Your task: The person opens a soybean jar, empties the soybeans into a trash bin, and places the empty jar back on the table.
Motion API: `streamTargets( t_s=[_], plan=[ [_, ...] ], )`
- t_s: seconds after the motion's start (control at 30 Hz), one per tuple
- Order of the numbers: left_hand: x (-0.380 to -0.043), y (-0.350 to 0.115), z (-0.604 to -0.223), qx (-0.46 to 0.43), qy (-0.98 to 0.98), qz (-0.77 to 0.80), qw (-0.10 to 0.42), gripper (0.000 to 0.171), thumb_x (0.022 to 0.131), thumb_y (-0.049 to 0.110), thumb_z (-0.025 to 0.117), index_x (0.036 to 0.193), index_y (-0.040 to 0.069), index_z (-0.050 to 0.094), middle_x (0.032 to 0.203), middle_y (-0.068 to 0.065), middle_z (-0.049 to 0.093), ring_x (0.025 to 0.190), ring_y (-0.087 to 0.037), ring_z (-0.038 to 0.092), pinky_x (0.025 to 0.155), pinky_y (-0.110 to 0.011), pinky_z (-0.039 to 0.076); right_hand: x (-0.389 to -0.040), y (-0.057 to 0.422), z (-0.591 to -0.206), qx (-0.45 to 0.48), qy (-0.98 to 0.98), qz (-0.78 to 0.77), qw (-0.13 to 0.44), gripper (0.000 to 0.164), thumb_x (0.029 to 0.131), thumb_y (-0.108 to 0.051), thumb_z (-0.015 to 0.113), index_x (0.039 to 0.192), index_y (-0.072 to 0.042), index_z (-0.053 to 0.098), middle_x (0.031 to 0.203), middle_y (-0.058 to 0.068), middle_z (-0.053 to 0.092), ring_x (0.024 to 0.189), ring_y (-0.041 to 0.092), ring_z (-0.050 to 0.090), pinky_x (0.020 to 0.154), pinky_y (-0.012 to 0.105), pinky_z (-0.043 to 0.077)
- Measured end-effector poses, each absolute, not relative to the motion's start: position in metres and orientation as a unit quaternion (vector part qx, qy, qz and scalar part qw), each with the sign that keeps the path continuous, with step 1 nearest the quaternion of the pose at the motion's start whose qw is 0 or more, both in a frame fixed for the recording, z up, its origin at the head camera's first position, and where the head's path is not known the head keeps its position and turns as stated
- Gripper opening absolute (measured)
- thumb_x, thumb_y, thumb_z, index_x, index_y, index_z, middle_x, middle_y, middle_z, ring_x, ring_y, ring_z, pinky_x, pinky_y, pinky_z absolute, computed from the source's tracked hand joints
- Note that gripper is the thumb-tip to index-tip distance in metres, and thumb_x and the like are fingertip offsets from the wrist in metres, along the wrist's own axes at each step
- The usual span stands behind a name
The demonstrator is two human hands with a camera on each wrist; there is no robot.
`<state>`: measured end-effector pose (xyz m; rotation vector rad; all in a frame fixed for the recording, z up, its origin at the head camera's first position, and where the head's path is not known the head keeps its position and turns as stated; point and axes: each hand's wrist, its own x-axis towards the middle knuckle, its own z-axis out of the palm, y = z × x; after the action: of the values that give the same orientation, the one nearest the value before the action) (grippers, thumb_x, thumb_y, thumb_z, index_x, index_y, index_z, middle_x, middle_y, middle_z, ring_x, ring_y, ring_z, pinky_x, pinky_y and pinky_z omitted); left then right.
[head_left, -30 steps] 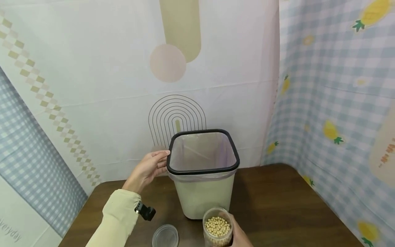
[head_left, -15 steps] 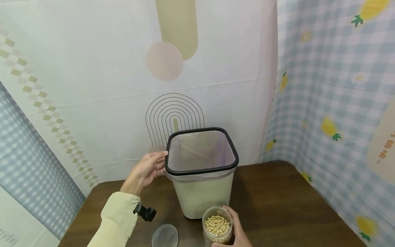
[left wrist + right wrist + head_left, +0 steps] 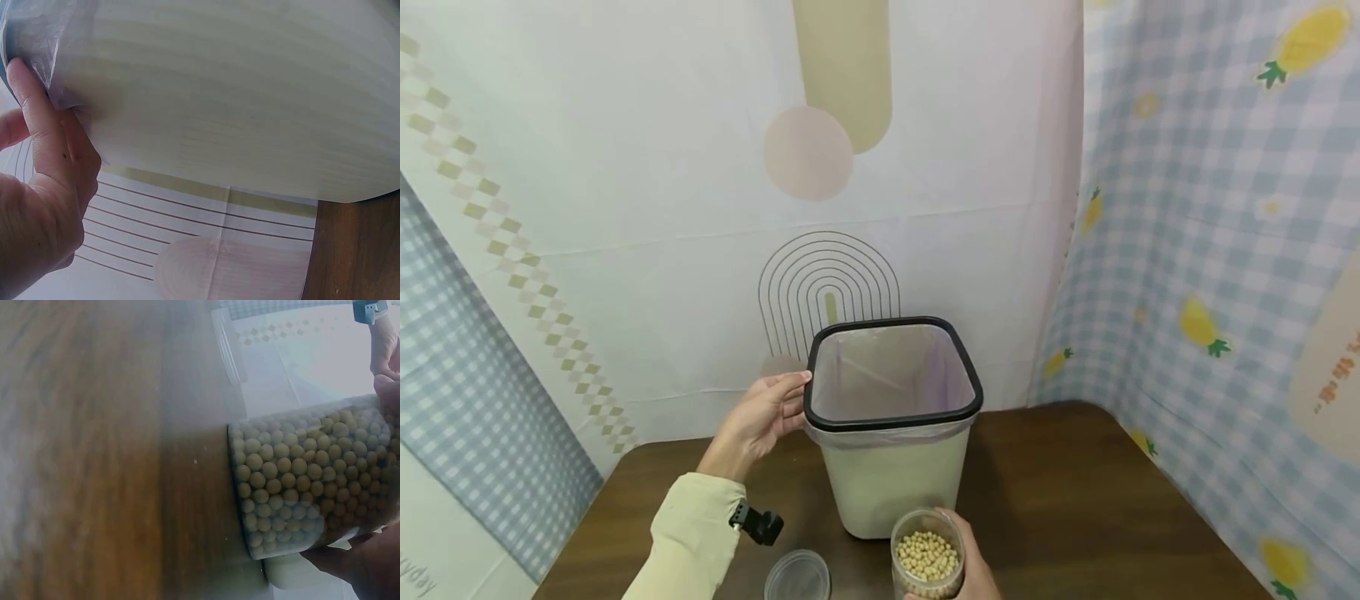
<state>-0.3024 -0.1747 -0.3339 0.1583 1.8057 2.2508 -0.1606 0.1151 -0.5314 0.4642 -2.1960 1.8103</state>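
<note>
My left hand (image 3: 767,414) is at the left side of a pale green trash can (image 3: 895,475), its fingertips at the black rim (image 3: 808,392) and the folded-over plastic liner (image 3: 47,53). Its fingers look fairly straight and relaxed. At the table's front, my right hand (image 3: 972,560) grips a clear plastic jar (image 3: 895,567) from the right side. The jar stands upright and lidless, filled with round yellow soybeans (image 3: 300,469). In the right wrist view, its bottom lies close to the tabletop. Part of my right hand is hidden behind the jar.
A clear round lid (image 3: 799,577) lies on the brown wooden table (image 3: 1075,492), left of the jar. A white printed cloth (image 3: 685,250) hangs behind the trash can. A blue checked cloth with pineapples (image 3: 1210,208) bounds the right side.
The right hand's fingers have shifted slightly around the jar's side, the jar staying in about the same place. The left hand stays at the rim; the head view moves a little.
</note>
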Motion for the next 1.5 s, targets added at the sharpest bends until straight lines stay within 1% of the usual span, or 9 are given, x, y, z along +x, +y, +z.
streamTargets(
  t_s=[0.17,0.3,0.5,0.63,0.73,0.87,0.97,1.33,1.5],
  plan=[
    [-0.304,-0.173,-0.338,0.042,0.623,0.772,0.116,0.036,0.110,0.015,0.055,0.136,-0.007,0.045,0.100,-0.001,0.068,0.075,-0.006,0.067,0.069,-0.018,0.059,-0.172,0.123,-0.560,0.191,-0.765,0.590,0.176,0.098,0.073,-0.006,0.095,0.155,-0.009,0.041,0.135,0.010,0.065,0.118,0.003,0.060,0.088,0.022,0.052],
    [-0.305,-0.172,-0.341,0.032,0.622,0.774,0.111,0.036,0.109,0.015,0.056,0.135,-0.007,0.046,0.101,-0.002,0.067,0.074,-0.007,0.067,0.069,-0.019,0.059,-0.172,0.130,-0.564,0.180,-0.765,0.592,0.180,0.099,0.070,-0.001,0.094,0.155,-0.011,0.043,0.135,0.006,0.066,0.118,0.001,0.059,0.087,0.021,0.051],
    [-0.304,-0.174,-0.343,0.031,0.625,0.773,0.105,0.042,0.109,0.016,0.055,0.141,-0.009,0.043,0.106,-0.003,0.066,0.076,-0.006,0.068,0.069,-0.019,0.059,-0.152,0.128,-0.513,0.168,-0.734,0.631,0.189,0.092,0.063,0.012,0.091,0.144,0.002,0.048,0.131,-0.015,0.067,0.118,-0.001,0.060,0.094,0.016,0.049],
    [-0.304,-0.171,-0.342,0.035,0.615,0.781,0.105,0.043,0.110,0.016,0.055,0.143,-0.009,0.042,0.108,-0.004,0.065,0.077,-0.005,0.068,0.068,-0.017,0.058,-0.146,0.133,-0.488,0.141,-0.726,0.645,0.192,0.093,0.059,0.013,0.094,0.142,0.002,0.052,0.130,-0.008,0.070,0.116,0.001,0.063,0.097,0.012,0.048],
    [-0.305,-0.167,-0.341,0.037,0.611,0.784,0.104,0.044,0.109,0.017,0.055,0.143,-0.008,0.042,0.110,-0.004,0.065,0.078,-0.005,0.068,0.068,-0.017,0.058,-0.138,0.139,-0.464,0.074,-0.747,0.631,0.196,0.096,0.057,0.006,0.100,0.141,-0.005,0.056,0.128,-0.003,0.071,0.113,0.001,0.063,0.096,0.011,0.048],
    [-0.304,-0.165,-0.340,0.038,0.607,0.787,0.103,0.043,0.109,0.017,0.055,0.141,-0.009,0.042,0.111,-0.005,0.064,0.078,-0.006,0.070,0.068,-0.018,0.059,-0.130,0.154,-0.433,0.033,-0.769,0.612,0.181,0.095,0.063,-0.003,0.101,0.145,-0.015,0.054,0.131,-0.002,0.070,0.113,0.000,0.061,0.092,0.012,0.049],
    [-0.302,-0.165,-0.341,0.033,0.605,0.789,0.101,0.044,0.109,0.016,0.054,0.143,-0.009,0.041,0.112,-0.005,0.063,0.077,-0.005,0.069,0.067,-0.017,0.059,-0.129,0.168,-0.413,0.053,-0.782,0.595,0.178,0.095,0.068,-0.006,0.100,0.148,-0.019,0.051,0.134,-0.001,0.068,0.113,0.004,0.062,0.091,0.017,0.053],
    [-0.300,-0.165,-0.344,0.032,0.602,0.792,0.094,0.046,0.110,0.017,0.053,0.145,-0.010,0.039,0.113,-0.006,0.061,0.070,-0.003,0.066,0.061,-0.014,0.056,-0.140,0.202,-0.338,0.143,-0.832,0.484,0.232,0.094,0.074,-0.012,0.098,0.152,-0.028,0.048,0.138,-0.003,0.061,0.114,0.007,0.063,0.091,0.019,0.054],
    [-0.300,-0.165,-0.344,0.032,0.599,0.795,0.092,0.046,0.110,0.017,0.053,0.146,-0.010,0.039,0.114,-0.006,0.061,0.070,-0.003,0.067,0.060,-0.014,0.057,-0.159,0.211,-0.313,0.159,-0.836,0.461,0.253,0.091,0.075,-0.012,0.098,0.151,-0.024,0.050,0.132,0.001,0.061,0.110,0.009,0.063,0.090,0.016,0.052]
  ],
)
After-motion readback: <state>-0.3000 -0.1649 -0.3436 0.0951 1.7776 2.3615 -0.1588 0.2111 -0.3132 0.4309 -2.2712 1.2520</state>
